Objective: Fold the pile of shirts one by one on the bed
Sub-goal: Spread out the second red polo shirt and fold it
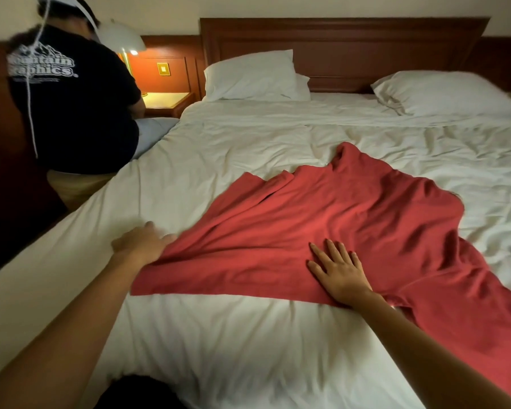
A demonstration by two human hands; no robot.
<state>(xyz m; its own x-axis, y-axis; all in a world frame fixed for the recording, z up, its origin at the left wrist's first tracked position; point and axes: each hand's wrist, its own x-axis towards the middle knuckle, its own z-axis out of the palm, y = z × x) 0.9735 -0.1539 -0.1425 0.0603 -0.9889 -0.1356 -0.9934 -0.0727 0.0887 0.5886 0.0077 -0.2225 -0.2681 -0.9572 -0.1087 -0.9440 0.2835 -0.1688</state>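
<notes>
Lying rumpled near the bed's (248,349) front edge, red shirt (351,208) looks light, limp, prone to bunching; left hand (143,245) pinches its side edge, right hand (338,271) presses flat, fingers spread; corners seem best holds.

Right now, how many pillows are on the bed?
3: the left pillow against the headboard, a second pillow mostly hidden behind it, and the right pillow. More could be hidden.
</notes>
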